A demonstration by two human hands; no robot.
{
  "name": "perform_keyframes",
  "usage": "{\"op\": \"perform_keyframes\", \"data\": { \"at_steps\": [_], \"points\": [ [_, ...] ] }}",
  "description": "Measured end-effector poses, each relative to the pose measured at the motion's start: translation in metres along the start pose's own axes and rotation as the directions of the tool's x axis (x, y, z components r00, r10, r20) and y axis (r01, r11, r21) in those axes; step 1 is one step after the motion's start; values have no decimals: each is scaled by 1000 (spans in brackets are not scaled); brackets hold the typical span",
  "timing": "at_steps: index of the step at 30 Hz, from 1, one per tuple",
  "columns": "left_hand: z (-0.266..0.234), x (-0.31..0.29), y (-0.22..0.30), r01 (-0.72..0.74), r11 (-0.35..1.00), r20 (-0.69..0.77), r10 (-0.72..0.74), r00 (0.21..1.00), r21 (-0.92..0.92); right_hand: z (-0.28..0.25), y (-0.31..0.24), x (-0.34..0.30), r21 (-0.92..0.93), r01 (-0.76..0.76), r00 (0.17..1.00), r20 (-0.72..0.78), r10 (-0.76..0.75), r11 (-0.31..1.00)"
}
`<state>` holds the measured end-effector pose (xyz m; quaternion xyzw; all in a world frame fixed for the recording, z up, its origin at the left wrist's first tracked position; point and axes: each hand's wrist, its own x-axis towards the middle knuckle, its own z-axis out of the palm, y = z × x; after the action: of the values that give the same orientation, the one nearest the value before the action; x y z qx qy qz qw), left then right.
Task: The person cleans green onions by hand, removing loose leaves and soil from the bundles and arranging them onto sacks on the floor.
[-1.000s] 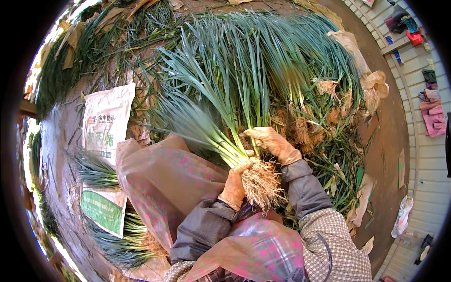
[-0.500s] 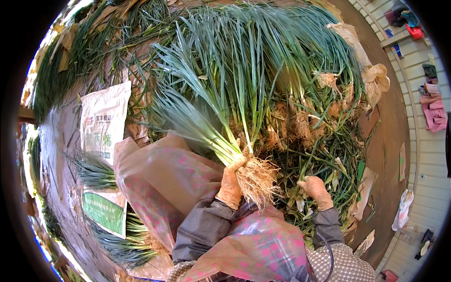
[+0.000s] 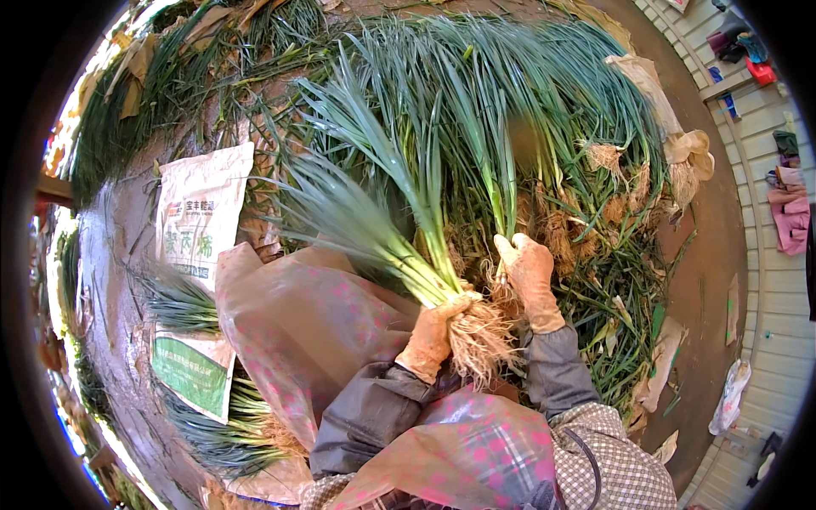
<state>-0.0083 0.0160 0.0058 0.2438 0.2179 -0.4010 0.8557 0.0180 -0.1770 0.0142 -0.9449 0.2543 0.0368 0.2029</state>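
My left hand [image 3: 427, 338], in a tan-orange glove, is closed round the lower stems of a bunch of green garlic [image 3: 414, 270]. The bunch's long flat leaves fan out to the upper left, and its pale stringy roots [image 3: 483, 342] hang beside the glove. To the right of these roots my right hand [image 3: 530, 274], gloved alike, is raised with thumb and fingers closed on a green garlic stalk [image 3: 503, 200] near its root end. The leaves of that stalk still overlap the large heap of green garlic [image 3: 552, 93] beyond.
Loose leaves and trimmings [image 3: 595, 314] lie below the heap's roots. At left a white sack [image 3: 204, 191] lies near more green garlic bundles [image 3: 246, 421]. A spotted plastic apron [image 3: 314, 314] covers my lap. A pale ribbed wall [image 3: 778, 314] with hanging clothes stands at right.
My right hand has moved up and left from the trimmings to the heap and closed on a stalk. My left hand, still holding the bunch, has shifted slightly right and down.
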Motion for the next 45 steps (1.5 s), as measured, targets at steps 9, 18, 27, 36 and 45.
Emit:
{"op": "perform_keyframes", "data": {
  "at_steps": [9, 18, 27, 36, 45],
  "points": [
    [2, -10, -9, 93, 989, 148, -75, 986, -117, 11, 13, -4, 905, -383, 806, 426, -412, 186],
    [11, -11, 7, -4, 982, 144, 31, 989, -187, -6, -19, 1, 861, -113, 961, 221, -164, 497],
    [-18, -4, 2, 2, 925, 137, 54, 989, -379, -13, -13, -31, 863, -57, 900, 262, -348, 502],
    [10, -12, 7, -19, 990, -31, 14, 999, -137, 12, -41, -7, 39, 290, 957, -21, -289, 956],
    [22, -19, 12, 61, 967, 61, -48, 997, -247, 41, 9, -42, 410, 472, 881, -247, -403, 780]
  ]
}}
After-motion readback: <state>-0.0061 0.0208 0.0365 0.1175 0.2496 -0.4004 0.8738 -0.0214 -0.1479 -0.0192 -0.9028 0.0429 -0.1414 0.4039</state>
